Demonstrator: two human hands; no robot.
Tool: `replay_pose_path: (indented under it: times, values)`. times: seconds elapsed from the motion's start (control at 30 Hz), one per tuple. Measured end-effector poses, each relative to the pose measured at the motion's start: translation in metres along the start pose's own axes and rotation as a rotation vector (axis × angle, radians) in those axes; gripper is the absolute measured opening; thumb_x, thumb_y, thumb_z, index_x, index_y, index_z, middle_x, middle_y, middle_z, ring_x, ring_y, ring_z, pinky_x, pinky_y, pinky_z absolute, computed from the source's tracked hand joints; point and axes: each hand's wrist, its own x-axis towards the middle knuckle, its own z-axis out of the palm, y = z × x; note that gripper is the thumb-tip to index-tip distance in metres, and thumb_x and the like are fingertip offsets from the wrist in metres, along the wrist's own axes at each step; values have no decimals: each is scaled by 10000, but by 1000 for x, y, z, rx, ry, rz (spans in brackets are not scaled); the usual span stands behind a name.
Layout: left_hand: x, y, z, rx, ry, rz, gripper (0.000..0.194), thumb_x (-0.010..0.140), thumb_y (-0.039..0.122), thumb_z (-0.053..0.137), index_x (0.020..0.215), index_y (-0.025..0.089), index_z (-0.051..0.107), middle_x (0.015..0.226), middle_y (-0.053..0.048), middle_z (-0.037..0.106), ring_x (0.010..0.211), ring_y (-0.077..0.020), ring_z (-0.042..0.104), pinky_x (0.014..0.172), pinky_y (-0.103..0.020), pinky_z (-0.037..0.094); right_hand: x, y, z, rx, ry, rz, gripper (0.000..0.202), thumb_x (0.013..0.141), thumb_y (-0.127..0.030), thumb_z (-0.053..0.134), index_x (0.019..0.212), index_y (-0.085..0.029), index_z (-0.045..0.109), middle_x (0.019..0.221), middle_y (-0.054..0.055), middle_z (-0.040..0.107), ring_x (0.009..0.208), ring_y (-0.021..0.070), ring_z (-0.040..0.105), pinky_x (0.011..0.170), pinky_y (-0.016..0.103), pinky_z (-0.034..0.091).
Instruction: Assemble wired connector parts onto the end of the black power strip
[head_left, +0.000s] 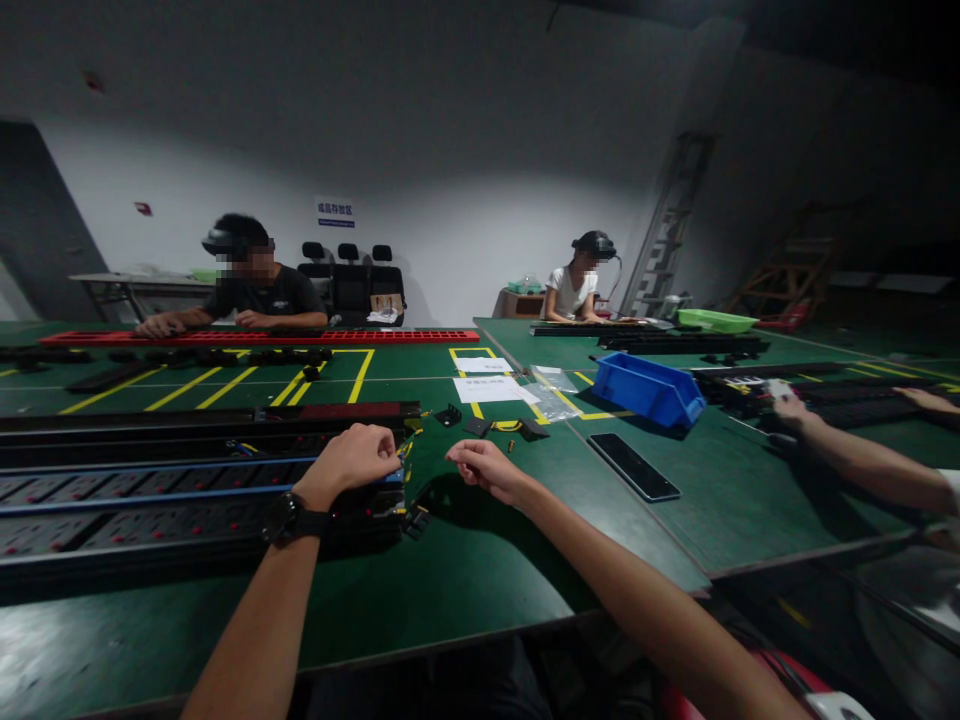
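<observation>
1. From my remote place, I see my left hand (pixel 356 460) above the right end of the long socket strips (pixel 180 525); its back is upward, the wrist with a black watch (pixel 280 517) is bent, and the fingers curl down toward the yellow wires (pixel 409 450).
2. This hand appears nearly closed, but I cannot tell whether its fingertips grip a wire, because they are partly hidden.
3. My right hand (pixel 486 470) is over the green table (pixel 405 610), a little apart from the strip end. Its forearm comes diagonally from the lower right corner, and the thumb and fingers are drawn near each other; I cannot tell if something small is between them.
4. The socket strips lie lengthwise on the table, at the left side, and run out of my view. They look dark, with rows of sockets, small red parts and blue lines along their length.
5. A small black part (pixel 418 520) is just beside their near right corner.
6. Beyond my right hand lie black end pieces (pixel 478 427); farther right are a phone (pixel 634 466) and a blue bin (pixel 646 390).
</observation>
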Motion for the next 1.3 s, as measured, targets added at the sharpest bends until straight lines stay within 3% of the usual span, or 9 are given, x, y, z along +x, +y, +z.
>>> replay_pose_path:
  times: [0.37, 0.73, 1.3]
  values:
    - [4, -10, 5, -31, -10, 79, 261, 794, 394, 557, 829, 203, 731, 884, -68, 769, 774, -183, 679, 672, -268, 453, -1, 0, -2, -20, -3, 22, 379, 679, -461, 858, 835, -170, 672, 591, -71, 514, 503, 60, 388, 492, 221, 227]
    - [-4, 9, -1, 42, -14, -12, 225, 767, 379, 592, 835, 245, 760, 906, -47, 785, 790, -202, 703, 615, -271, 414, -2, -2, 0, -52, 2, 17, 368, 677, -463, 854, 821, -172, 678, 592, -67, 514, 504, 60, 388, 490, 222, 221]
    - [-2, 12, 1, 95, -69, 4, 209, 799, 343, 565, 843, 231, 736, 955, -72, 777, 844, -226, 706, 664, -284, 443, -3, -2, 1, -58, -16, 5, 366, 677, -462, 852, 805, -170, 674, 598, -64, 517, 510, 61, 388, 498, 223, 224]
